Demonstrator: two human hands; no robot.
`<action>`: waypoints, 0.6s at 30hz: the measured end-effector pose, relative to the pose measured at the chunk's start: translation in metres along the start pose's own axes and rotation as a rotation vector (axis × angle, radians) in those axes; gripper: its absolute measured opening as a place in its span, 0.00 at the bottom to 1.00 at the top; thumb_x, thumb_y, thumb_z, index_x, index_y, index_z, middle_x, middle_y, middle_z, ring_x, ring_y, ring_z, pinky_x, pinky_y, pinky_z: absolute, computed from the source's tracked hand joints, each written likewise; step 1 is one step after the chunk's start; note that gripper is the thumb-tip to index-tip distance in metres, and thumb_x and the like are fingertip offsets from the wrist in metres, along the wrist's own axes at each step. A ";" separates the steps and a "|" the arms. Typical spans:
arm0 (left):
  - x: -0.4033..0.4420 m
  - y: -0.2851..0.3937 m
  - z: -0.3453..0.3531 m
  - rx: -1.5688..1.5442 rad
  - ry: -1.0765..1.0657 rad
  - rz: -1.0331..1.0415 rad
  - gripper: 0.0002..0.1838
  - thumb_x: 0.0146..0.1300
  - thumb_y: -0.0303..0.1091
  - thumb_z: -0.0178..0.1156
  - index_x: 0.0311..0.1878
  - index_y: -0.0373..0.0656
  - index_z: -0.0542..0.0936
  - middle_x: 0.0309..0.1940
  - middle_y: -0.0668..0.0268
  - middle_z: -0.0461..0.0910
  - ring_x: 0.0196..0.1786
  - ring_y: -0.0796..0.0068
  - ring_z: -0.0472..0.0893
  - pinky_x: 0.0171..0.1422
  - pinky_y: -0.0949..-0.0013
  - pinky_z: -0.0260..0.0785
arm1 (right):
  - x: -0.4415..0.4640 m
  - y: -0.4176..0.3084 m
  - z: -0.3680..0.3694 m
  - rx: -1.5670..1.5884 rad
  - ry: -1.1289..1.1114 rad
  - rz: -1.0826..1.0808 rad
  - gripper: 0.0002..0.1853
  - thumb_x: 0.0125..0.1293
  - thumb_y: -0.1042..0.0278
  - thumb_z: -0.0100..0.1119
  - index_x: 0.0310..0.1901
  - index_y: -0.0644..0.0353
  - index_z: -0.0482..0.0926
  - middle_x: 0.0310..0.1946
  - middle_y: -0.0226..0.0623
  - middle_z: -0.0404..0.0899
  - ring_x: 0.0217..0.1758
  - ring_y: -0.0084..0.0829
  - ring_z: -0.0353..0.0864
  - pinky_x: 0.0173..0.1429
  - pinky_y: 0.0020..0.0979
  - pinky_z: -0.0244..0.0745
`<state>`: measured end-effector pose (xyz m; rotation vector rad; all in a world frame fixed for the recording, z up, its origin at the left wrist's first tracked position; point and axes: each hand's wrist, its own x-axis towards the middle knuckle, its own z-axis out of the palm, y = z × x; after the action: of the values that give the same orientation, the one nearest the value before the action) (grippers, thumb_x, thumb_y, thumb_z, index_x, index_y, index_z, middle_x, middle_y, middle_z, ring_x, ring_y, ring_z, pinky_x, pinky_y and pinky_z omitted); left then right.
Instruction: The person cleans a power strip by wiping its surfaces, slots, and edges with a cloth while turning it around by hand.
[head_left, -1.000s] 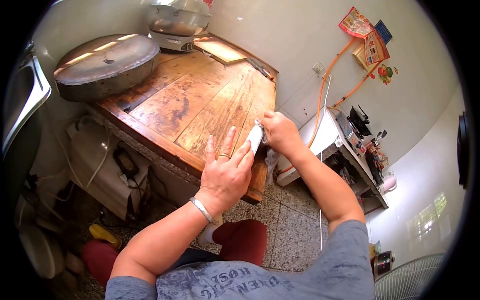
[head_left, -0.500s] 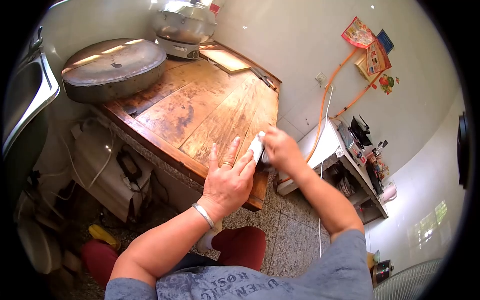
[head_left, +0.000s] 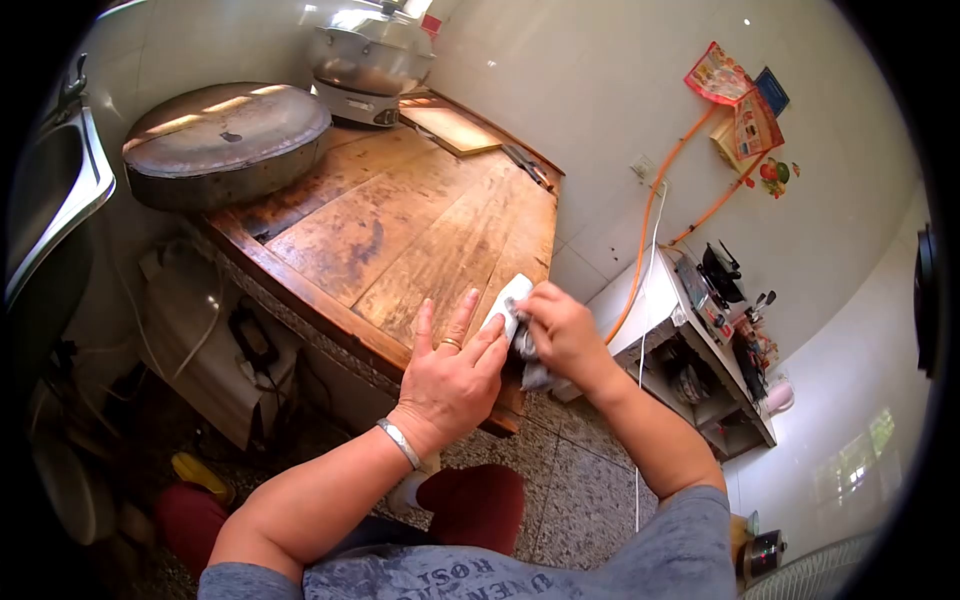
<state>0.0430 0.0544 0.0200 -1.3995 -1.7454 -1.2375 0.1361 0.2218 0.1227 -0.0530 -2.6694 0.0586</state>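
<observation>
My left hand [head_left: 452, 365] lies spread near the corner of the wooden table [head_left: 400, 235], with a ring and a silver bracelet on it. Its fingertips press on the near end of a smooth white oblong object [head_left: 513, 291], whose kind I cannot make out. My right hand [head_left: 562, 335] is closed on a crumpled grey cloth [head_left: 537, 373], pinched against the side of the white object. Part of the cloth hangs below the fingers at the table's edge.
A large oval lidded pan [head_left: 228, 145] and an electric pot with a glass lid [head_left: 365, 75] stand at the back. Dark-handled tools [head_left: 527, 165] lie by the right edge. A sink [head_left: 65, 190] is at left, a white shelf unit [head_left: 690, 340] at right.
My right hand has moved down and toward me along the white object. More of the white object and the grey cloth now shows. My left hand stays almost in place.
</observation>
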 end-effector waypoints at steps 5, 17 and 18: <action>-0.001 0.000 0.000 0.003 0.005 -0.025 0.13 0.66 0.33 0.65 0.53 0.46 0.83 0.65 0.65 0.83 0.79 0.51 0.72 0.83 0.30 0.49 | 0.031 0.060 0.022 -0.187 -0.011 0.092 0.08 0.66 0.75 0.61 0.43 0.59 0.87 0.40 0.43 0.83 0.43 0.50 0.85 0.48 0.46 0.81; 0.000 0.001 0.001 0.037 0.021 -0.034 0.15 0.65 0.32 0.65 0.55 0.46 0.83 0.70 0.37 0.74 0.80 0.35 0.66 0.84 0.31 0.47 | 0.035 0.035 0.019 -0.289 -0.030 -0.055 0.09 0.66 0.72 0.61 0.45 0.57 0.87 0.40 0.39 0.81 0.44 0.45 0.85 0.47 0.44 0.82; -0.002 0.001 0.003 0.043 0.027 -0.029 0.15 0.65 0.32 0.64 0.55 0.45 0.82 0.70 0.37 0.74 0.80 0.35 0.66 0.84 0.31 0.47 | 0.035 0.029 0.021 -0.286 -0.016 -0.057 0.09 0.66 0.72 0.61 0.45 0.57 0.87 0.40 0.39 0.81 0.44 0.46 0.84 0.48 0.44 0.82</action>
<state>0.0443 0.0566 0.0173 -1.3316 -1.7688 -1.2213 0.0962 0.2518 0.1181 -0.0678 -2.6728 -0.3429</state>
